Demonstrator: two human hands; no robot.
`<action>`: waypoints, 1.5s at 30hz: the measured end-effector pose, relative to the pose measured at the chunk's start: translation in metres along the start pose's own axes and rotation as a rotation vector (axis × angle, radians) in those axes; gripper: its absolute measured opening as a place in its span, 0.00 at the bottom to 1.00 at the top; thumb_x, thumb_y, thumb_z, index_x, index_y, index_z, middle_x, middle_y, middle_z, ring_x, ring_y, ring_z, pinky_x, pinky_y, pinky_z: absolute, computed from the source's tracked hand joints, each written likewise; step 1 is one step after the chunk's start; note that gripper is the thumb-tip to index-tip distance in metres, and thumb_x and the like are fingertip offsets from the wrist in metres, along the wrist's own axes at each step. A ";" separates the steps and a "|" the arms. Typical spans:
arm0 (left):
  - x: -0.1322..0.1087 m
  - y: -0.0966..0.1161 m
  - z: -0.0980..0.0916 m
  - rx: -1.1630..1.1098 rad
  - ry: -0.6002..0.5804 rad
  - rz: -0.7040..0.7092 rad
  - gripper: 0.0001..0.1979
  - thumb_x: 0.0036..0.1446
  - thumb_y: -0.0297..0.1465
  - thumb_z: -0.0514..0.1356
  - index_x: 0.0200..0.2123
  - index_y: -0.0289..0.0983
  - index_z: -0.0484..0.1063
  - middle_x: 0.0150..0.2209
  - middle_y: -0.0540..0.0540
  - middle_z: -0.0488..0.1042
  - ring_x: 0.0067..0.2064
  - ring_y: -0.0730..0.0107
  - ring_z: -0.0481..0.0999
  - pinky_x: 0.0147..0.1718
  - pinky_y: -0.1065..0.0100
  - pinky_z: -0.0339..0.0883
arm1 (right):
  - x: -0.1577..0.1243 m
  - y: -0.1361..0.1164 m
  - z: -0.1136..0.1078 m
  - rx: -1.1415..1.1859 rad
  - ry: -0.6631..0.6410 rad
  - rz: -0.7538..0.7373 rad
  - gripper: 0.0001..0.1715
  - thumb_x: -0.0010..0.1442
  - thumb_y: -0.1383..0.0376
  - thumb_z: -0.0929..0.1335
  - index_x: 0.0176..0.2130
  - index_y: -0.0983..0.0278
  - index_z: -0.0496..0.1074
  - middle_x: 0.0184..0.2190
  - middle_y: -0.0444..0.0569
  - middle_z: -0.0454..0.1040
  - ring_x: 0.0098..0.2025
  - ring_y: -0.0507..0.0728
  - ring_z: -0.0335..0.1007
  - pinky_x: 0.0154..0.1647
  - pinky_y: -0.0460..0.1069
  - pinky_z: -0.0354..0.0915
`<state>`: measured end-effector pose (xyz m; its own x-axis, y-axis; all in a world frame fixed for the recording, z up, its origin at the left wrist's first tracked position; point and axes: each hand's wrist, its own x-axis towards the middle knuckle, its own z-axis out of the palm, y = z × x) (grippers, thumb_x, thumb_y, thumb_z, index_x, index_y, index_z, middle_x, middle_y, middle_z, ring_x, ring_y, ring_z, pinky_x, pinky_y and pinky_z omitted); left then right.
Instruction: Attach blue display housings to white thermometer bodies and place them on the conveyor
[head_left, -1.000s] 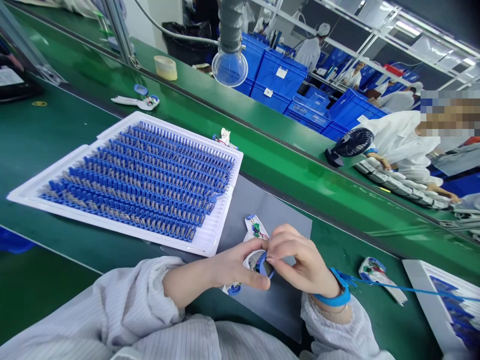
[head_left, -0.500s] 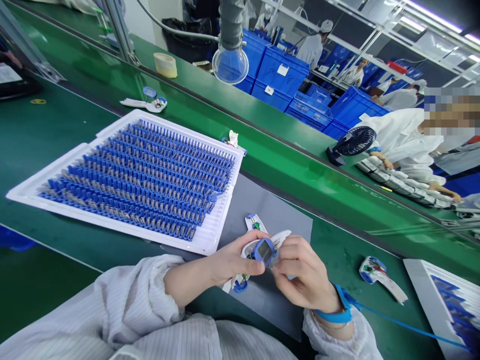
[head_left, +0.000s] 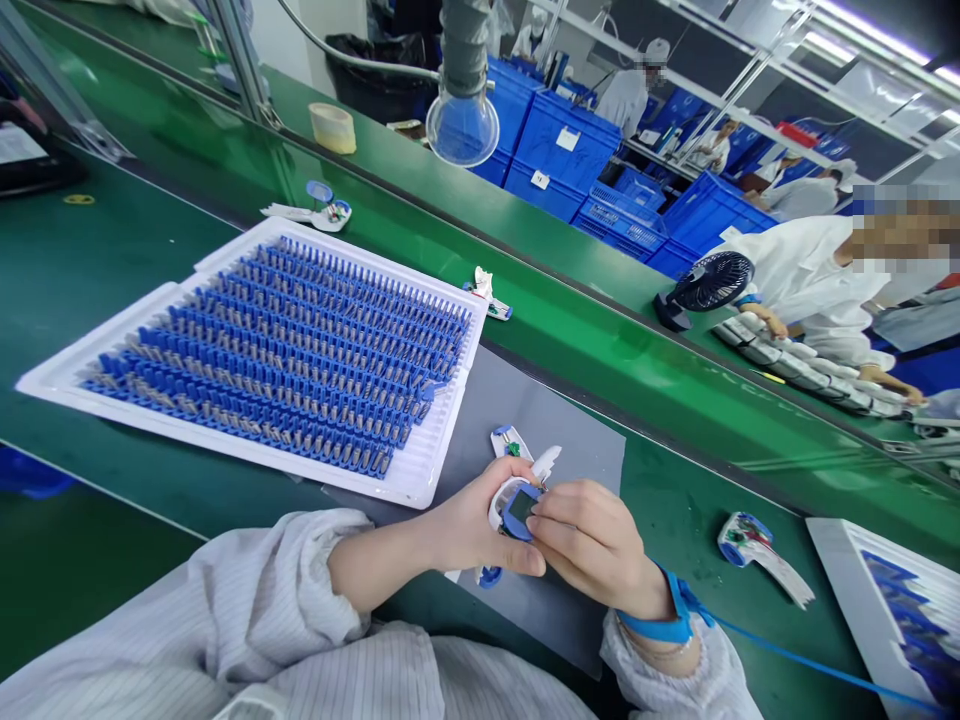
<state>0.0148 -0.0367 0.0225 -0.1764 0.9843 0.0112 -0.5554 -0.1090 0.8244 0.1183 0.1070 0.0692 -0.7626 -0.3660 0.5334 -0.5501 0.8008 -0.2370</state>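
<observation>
My left hand is wrapped round a white device shell, part of what looks like a handheld thermometer. In it sits a blue-framed display, facing up. The fingers of my right hand are pinched at the display's right edge; their tips partly cover it. A white flap-like shell part sticks up behind the fingers. Just beyond my left hand, another opened shell with a green board lies on the grey mat. A blue end piece shows below my left hand.
A white tray of blue-framed parts in rows stands at left. An opened device and a second tray lie at right. The green conveyor carries opened devices. Across it are a fan and a co-worker.
My right fingers have moved left onto the display's edge, and the shell has turned slightly in my left hand. The opened devices on the conveyor have shifted right.
</observation>
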 end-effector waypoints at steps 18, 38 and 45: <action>-0.003 -0.003 0.005 0.631 0.140 0.237 0.21 0.44 0.21 0.59 0.43 0.35 0.59 0.50 0.40 0.57 0.54 0.61 0.61 0.56 0.58 0.53 | -0.004 -0.003 0.004 -0.019 -0.066 0.001 0.09 0.60 0.74 0.64 0.42 0.70 0.70 0.34 0.53 0.74 0.40 0.56 0.69 0.36 0.51 0.63; -0.011 0.000 0.015 0.740 0.040 0.112 0.28 0.51 0.36 0.59 0.55 0.37 0.55 0.52 0.38 0.63 0.47 0.61 0.68 0.48 0.57 0.63 | -0.055 0.145 -0.077 -0.566 -0.397 0.839 0.10 0.58 0.64 0.65 0.37 0.68 0.72 0.33 0.54 0.74 0.33 0.57 0.72 0.32 0.49 0.67; -0.002 -0.005 0.009 0.692 0.160 0.169 0.26 0.49 0.30 0.59 0.52 0.40 0.57 0.50 0.41 0.64 0.46 0.63 0.67 0.44 0.63 0.65 | 0.061 0.215 0.012 -0.511 -0.166 0.532 0.14 0.65 0.60 0.62 0.45 0.68 0.67 0.41 0.49 0.70 0.40 0.55 0.70 0.39 0.52 0.69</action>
<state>0.0254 -0.0365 0.0238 -0.3606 0.9236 0.1305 0.1216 -0.0922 0.9883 -0.0508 0.2514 0.0407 -0.9446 0.0971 0.3134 0.1020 0.9948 -0.0009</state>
